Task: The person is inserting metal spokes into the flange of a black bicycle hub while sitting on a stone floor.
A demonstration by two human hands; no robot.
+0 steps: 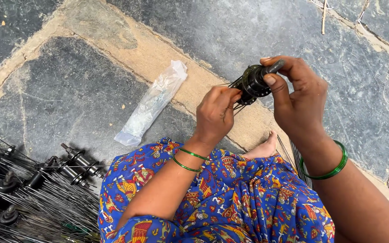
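- Black metal, the wheel hub (254, 83) sits right of centre in the upper half of the frame, held up above the stone floor (347, 67).
- Your right hand (300, 101) wraps round the hub from the right, fingers curled over its axle end and the thumb pressed against the flange, so the grip is closed on the hub.
- Your left hand (216, 112) is just left of the hub, fingertips pressed together, pinching a thin spoke (230, 84) at the flange's edge.
- More thin spokes fan out from the hub's left side, between the two hands.
- Green bangles (190, 160) ring your left wrist near the centre of the frame; a wider green bangle (334, 168) rings your right wrist at the right.
- A clear plastic bag (151, 103) lies flat on the floor left of centre, well apart from both hands.
- A pile of finished hubs with spokes (28, 189) fills the lower left corner.
- Blue patterned cloth (230, 202) covers your lap along the bottom, with a bare foot (262, 148) showing just above it, below the hub.
- A loose bundle of spokes (299, 162) lies beside the foot, partly hidden by your right forearm.
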